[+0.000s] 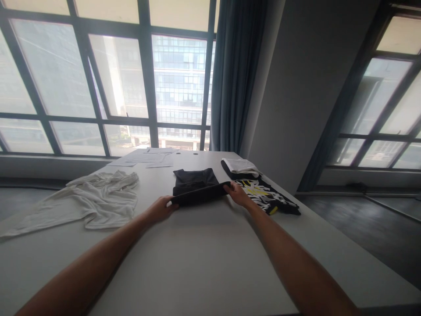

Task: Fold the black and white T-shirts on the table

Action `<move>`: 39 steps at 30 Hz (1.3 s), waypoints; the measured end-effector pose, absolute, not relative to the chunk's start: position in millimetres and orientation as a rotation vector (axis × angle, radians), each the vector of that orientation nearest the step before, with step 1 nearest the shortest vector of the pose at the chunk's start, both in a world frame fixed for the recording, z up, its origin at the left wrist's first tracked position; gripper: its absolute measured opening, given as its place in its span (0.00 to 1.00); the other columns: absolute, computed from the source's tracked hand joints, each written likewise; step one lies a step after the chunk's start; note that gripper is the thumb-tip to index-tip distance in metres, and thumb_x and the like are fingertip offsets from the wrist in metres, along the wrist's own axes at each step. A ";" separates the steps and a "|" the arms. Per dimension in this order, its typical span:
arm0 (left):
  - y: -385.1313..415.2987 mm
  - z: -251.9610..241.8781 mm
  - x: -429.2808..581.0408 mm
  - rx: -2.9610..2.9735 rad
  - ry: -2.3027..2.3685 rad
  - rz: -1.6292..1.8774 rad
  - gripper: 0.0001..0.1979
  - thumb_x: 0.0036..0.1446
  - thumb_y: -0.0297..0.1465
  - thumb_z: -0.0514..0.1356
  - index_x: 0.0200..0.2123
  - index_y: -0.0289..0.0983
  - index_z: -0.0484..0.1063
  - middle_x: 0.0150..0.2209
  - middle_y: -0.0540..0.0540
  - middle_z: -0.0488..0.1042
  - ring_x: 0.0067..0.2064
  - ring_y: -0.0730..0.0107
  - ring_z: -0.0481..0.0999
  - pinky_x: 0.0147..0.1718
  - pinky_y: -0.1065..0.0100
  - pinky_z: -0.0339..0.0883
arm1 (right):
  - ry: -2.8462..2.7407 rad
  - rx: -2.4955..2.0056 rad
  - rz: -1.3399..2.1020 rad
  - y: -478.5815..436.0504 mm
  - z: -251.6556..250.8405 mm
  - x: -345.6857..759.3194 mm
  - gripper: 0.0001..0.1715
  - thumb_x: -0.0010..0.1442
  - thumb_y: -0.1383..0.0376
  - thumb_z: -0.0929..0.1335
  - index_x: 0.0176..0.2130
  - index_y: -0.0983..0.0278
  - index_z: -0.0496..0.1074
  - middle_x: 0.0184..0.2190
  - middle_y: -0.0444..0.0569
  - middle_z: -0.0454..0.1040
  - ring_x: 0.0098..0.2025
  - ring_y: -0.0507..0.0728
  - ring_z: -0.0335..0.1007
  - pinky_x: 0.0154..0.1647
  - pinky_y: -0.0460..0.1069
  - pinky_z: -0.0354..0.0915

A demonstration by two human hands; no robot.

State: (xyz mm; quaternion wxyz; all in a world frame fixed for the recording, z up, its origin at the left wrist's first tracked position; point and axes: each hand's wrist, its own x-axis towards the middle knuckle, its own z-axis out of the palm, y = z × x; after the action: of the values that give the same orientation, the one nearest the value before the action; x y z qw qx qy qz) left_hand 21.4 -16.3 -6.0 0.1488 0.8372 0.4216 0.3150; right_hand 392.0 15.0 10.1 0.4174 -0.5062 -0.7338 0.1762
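A dark, partly folded garment (pixel 195 179) lies on the white table (pixel 200 263), its near edge lifted between my hands. My left hand (pixel 162 208) pinches the left corner of that edge. At the right corner my right hand (pixel 236 193) is closed on the cloth, thumb on the near side. The raised edge hides part of the fabric behind it. Just right of my right hand lies a black, white and yellow patterned garment (pixel 259 193). To the left, a crumpled white garment (pixel 105 197) is spread out with one part trailing toward the table's left side.
Folded white cloth (pixel 241 166) rests on a dark piece at the table's right edge. Paper sheets (pixel 148 157) lie at the far end. Beyond stand large windows (pixel 118 74), a blue-grey curtain (pixel 237 79) and a wall column (pixel 292 87).
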 end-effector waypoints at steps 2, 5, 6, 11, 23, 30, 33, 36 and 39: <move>-14.2 -6.3 21.4 2.354 1.213 0.997 0.18 0.59 0.44 0.54 0.36 0.36 0.76 0.32 0.45 0.80 0.34 0.60 0.76 0.37 0.64 0.68 | -1.960 -1.314 0.483 12.6 8.1 394.3 0.28 0.56 0.44 0.68 0.38 0.66 0.74 0.33 0.50 0.77 0.36 0.59 0.72 0.39 0.52 0.68; -11.4 -4.7 20.4 2.234 1.204 1.142 0.20 0.60 0.47 0.53 0.33 0.36 0.73 0.28 0.47 0.76 0.32 0.62 0.74 0.32 0.65 0.67 | -2.177 -1.336 0.550 7.5 7.9 397.8 0.26 0.44 0.49 0.76 0.36 0.64 0.75 0.33 0.48 0.78 0.38 0.60 0.73 0.41 0.52 0.69; -11.0 -2.8 19.9 2.188 1.200 1.170 0.21 0.59 0.49 0.54 0.31 0.36 0.71 0.25 0.48 0.74 0.30 0.64 0.72 0.30 0.66 0.66 | -2.206 -1.341 0.552 6.3 9.0 398.2 0.25 0.43 0.49 0.77 0.33 0.64 0.75 0.31 0.47 0.77 0.37 0.61 0.72 0.40 0.52 0.69; -12.2 25.5 12.4 1.857 1.056 1.180 0.29 0.49 0.57 0.61 0.34 0.34 0.72 0.23 0.49 0.72 0.25 0.68 0.71 0.25 0.67 0.66 | -1.969 -1.146 0.633 5.2 25.2 389.5 0.25 0.53 0.45 0.70 0.34 0.64 0.75 0.31 0.47 0.77 0.37 0.60 0.72 0.39 0.52 0.69; 25.5 34.4 4.0 1.578 1.175 1.240 0.30 0.40 0.53 0.68 0.36 0.33 0.75 0.21 0.51 0.72 0.21 0.71 0.69 0.18 0.71 0.61 | -1.830 -1.176 0.294 23.0 28.0 343.3 0.20 0.62 0.52 0.65 0.33 0.65 0.75 0.30 0.49 0.78 0.34 0.58 0.73 0.37 0.50 0.65; 55.2 23.2 13.2 1.701 1.555 1.258 0.21 0.57 0.40 0.58 0.48 0.31 0.74 0.46 0.35 0.79 0.48 0.52 0.79 0.47 0.58 0.72 | -1.823 -1.653 0.170 41.7 24.5 336.7 0.23 0.66 0.57 0.64 0.53 0.68 0.73 0.44 0.57 0.79 0.48 0.62 0.74 0.48 0.51 0.65; 54.2 17.1 28.7 1.958 1.920 1.105 0.23 0.59 0.34 0.58 0.56 0.31 0.71 0.56 0.32 0.74 0.60 0.48 0.70 0.59 0.54 0.62 | -1.878 -1.912 0.106 39.9 23.1 322.6 0.35 0.64 0.58 0.67 0.65 0.69 0.62 0.58 0.63 0.71 0.58 0.65 0.68 0.56 0.54 0.61; 45.6 7.1 54.2 2.332 1.878 0.767 0.25 0.65 0.40 0.53 0.61 0.33 0.67 0.62 0.35 0.68 0.65 0.50 0.64 0.63 0.54 0.56 | -2.051 -1.856 0.031 33.5 22.4 299.8 0.33 0.65 0.55 0.65 0.65 0.65 0.63 0.63 0.60 0.66 0.62 0.65 0.63 0.61 0.56 0.57; 38.1 -4.2 76.3 2.495 1.710 0.405 0.29 0.67 0.45 0.47 0.65 0.35 0.63 0.68 0.38 0.60 0.69 0.52 0.58 0.66 0.52 0.50 | -2.245 -1.708 0.071 29.4 18.2 279.0 0.33 0.67 0.50 0.62 0.65 0.62 0.63 0.65 0.56 0.63 0.66 0.63 0.57 0.67 0.58 0.49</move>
State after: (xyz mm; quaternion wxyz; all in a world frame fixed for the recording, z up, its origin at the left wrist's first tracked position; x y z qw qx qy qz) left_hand 76.3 38.1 -4.2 0.0450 0.8167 0.5599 0.1326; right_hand 279.0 29.4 18.2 0.1593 -0.5977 -0.7854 0.0250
